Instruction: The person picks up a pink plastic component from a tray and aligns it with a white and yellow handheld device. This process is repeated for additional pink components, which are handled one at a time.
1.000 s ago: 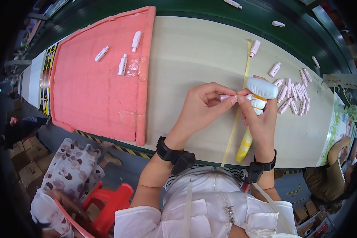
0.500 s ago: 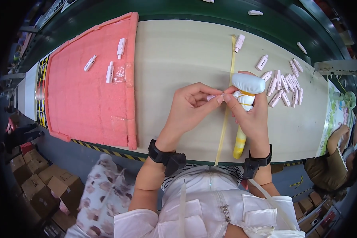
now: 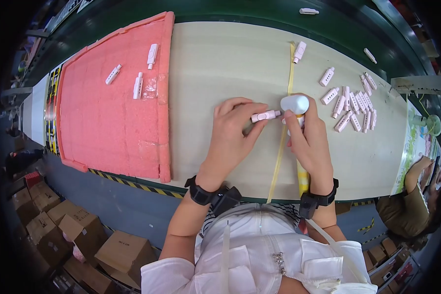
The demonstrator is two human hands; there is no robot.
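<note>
My left hand (image 3: pixel 232 134) pinches a small white plastic piece (image 3: pixel 264 116) between thumb and fingers, held level over the beige table (image 3: pixel 220 63). My right hand (image 3: pixel 308 139) grips a white bottle with a rounded cap (image 3: pixel 294 104), its tip close to the end of the piece. Both hands meet above a yellow strip (image 3: pixel 282 147) that runs down the table.
A heap of several white plastic pieces (image 3: pixel 355 105) lies to the right. A pink foam mat (image 3: pixel 112 98) at the left carries three more pieces (image 3: pixel 138 84). Cardboard boxes (image 3: pixel 78 230) stand on the floor. Another person (image 3: pixel 416 196) sits at the right edge.
The view has shifted a little. My hands stay together over the yellow strip; the white piece now shows more clearly, level between my left fingers.
</note>
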